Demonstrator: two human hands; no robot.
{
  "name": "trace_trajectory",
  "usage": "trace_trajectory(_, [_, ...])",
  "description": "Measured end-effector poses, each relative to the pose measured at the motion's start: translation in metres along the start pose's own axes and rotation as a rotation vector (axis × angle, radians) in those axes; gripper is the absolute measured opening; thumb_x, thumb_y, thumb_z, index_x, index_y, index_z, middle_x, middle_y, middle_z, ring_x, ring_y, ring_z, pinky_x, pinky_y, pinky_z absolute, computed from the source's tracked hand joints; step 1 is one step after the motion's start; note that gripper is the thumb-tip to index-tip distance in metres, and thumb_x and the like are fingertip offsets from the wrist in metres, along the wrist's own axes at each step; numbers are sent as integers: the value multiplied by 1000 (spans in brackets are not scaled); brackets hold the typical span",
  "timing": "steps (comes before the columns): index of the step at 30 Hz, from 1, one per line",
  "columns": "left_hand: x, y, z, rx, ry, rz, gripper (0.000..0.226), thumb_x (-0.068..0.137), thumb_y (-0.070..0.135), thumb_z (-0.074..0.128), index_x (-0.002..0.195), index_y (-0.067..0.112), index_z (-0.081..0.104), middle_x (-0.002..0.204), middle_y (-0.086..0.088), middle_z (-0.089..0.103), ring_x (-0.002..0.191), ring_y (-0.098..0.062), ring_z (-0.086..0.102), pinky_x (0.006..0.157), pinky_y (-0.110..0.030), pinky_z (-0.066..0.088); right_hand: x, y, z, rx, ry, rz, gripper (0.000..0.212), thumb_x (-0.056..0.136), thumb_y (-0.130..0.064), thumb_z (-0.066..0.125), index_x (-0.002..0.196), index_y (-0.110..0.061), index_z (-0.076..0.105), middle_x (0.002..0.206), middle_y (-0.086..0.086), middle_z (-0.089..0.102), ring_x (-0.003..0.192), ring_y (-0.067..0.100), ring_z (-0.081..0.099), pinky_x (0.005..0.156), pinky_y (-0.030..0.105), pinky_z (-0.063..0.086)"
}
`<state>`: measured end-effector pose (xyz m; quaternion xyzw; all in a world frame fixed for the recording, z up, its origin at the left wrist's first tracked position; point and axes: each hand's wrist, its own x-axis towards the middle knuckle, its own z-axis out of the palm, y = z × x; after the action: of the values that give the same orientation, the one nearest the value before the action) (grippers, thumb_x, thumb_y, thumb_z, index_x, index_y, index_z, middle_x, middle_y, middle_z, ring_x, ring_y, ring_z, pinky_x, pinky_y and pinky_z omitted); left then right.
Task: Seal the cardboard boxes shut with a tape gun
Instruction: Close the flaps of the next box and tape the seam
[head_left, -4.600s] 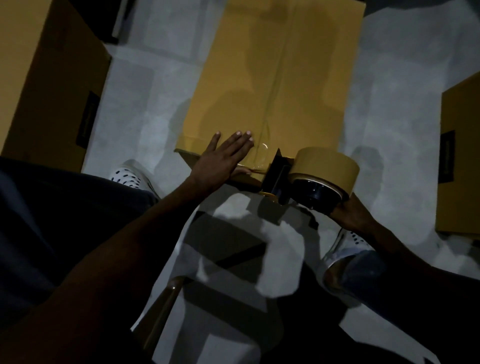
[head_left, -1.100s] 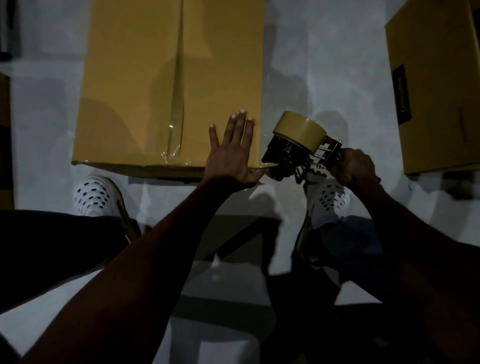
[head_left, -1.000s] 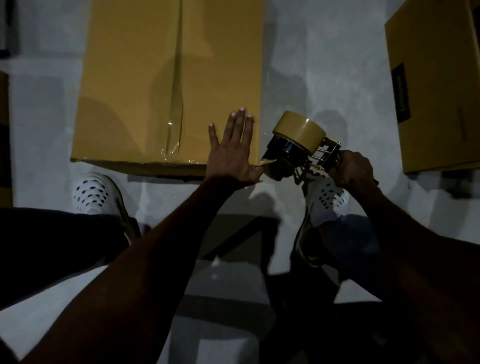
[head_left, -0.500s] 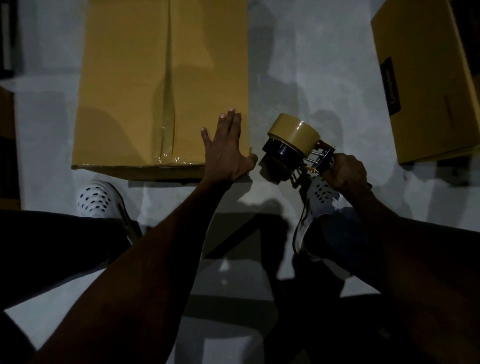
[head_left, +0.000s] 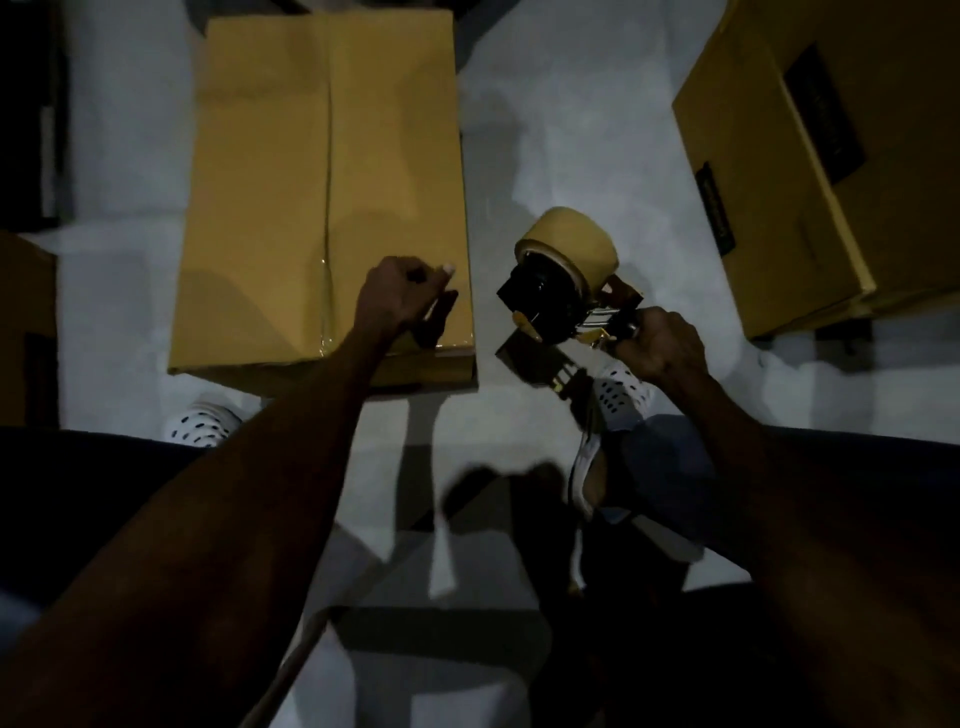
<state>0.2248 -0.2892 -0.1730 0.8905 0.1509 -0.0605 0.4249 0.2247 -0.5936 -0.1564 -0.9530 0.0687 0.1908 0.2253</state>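
now the left hand rests curled and empty on the box on the floor, the right hand grips the tape gun beside it, and the loose tape end may stick back or lift.

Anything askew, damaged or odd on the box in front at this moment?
Only slightly: the clear tape along the cardboard box seam looks wrinkled near the front edge. The tape gun is off the box, in the right hand.

Pale floor carries taped box, another box, seemingly cardboard
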Motion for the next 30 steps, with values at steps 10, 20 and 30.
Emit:
trace_trajectory(10, [-109,75,-68,-112,63,-4,30,87,28,67,62,12,72,54,-1,68,56,-14,68,65,-31,58,-105,-46,-114,317,83,77,31,61,-31,86,83,-13,75,76,11,73,70,30,70,63,47,60])
trace_trajectory(20, [-195,230,-72,-131,23,416,39,91,29,65,129,19,64,104,-9,74,98,-24,68,85,-34,53,-269,-1,-262,621,322,11,18,77,-11,77,87,2,71,67,14,67,59,20,60,53,30,47])
trace_trajectory(30, [-291,315,47,-185,-285,689,32,96,9,55,126,13,66,121,-5,69,112,-25,64,87,-25,47,-397,146,-249,514,415,74,10,77,-14,79,74,-24,78,61,6,69,50,15,55,47,27,42])
